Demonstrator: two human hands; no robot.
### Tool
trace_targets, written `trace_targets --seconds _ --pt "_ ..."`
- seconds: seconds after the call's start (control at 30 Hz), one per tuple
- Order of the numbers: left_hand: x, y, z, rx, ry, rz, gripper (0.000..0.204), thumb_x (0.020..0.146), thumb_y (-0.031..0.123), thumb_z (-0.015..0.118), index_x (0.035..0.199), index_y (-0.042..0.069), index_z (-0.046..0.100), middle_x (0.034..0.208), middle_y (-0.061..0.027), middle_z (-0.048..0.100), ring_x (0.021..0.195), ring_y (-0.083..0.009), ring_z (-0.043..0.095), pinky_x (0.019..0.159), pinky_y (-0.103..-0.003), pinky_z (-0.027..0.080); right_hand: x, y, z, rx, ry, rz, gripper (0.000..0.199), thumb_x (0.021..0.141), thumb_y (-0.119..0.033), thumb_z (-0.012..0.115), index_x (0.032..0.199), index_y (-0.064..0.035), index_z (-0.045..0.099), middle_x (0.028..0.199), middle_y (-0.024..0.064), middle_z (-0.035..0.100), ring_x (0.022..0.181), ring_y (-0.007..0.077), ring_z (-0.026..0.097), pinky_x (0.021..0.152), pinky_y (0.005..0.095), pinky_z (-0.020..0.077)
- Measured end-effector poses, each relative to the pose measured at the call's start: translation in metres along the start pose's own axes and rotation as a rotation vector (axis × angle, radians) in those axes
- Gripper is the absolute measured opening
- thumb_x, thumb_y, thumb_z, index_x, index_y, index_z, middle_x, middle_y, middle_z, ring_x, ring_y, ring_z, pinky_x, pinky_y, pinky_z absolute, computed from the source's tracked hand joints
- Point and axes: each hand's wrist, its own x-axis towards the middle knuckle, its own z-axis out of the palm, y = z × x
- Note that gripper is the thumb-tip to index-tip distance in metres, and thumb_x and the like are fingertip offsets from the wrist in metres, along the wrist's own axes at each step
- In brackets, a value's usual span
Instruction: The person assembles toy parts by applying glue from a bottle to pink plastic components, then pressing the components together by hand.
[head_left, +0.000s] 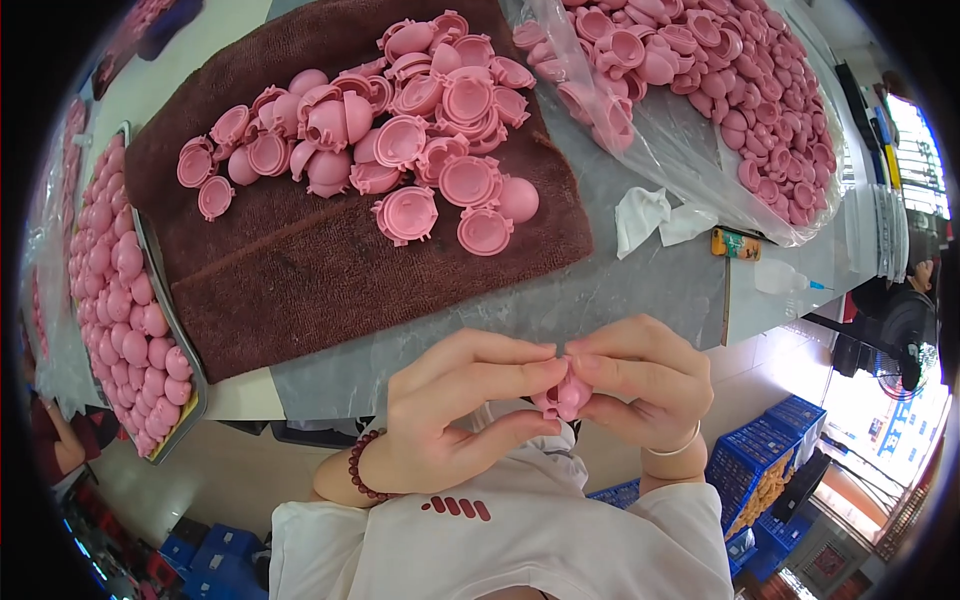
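Between my two hands, just off the table's near edge, is a small pink plastic piece (566, 390) with a rounded, hollow-looking form. My left hand (465, 400) pinches it from the left with thumb and fingertips. My right hand (645, 385) grips the same piece from the right. The fingers cover much of it, so its full shape is hidden. Beyond my hands a brown towel (300, 280) lies on the table, bearing a loose heap of pink hollow half-shells (400, 140), some cup side up and some dome side up.
At the far right a clear plastic bag (690, 190) holds many similar pink pieces. A tray (195, 395) of pink balls stands at the left. White tissue (642, 218), a yellow-orange box (735, 244) and a clear bottle (782, 278) lie right. Blue crates (750, 450) stand on the floor.
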Motion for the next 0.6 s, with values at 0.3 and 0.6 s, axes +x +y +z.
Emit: trace_targets --seconds 0.3,0.6 --pt "0.001 -0.003 0.004 -0.164 -0.002 -0.084 0.039 0.063 0.003 0.073 0.1 0.0 0.061 0.1 -0.015 0.056 0.079 -0.0177 0.06 0.067 -0.025 0.049 -0.005 -0.003 0.004 -0.105 0.057 -0.011 0.037 0.054 -0.007 0.077 0.087 -0.0018 0.062 0.077 0.0063 0.06 0.066 0.0167 0.058 0.056 0.0246 0.0468" --pt "0.0 -0.009 0.0 -0.26 -0.003 -0.109 0.043 0.059 0.002 0.072 0.1 -0.001 0.061 0.099 -0.013 0.062 0.082 -0.0201 0.058 0.07 -0.027 0.046 -0.011 -0.001 0.021 -0.137 0.13 -0.23 0.024 0.056 0.003 0.069 0.078 -0.0017 0.058 0.073 0.0085 0.057 0.057 0.0202 0.055 0.046 0.0268 0.0469"
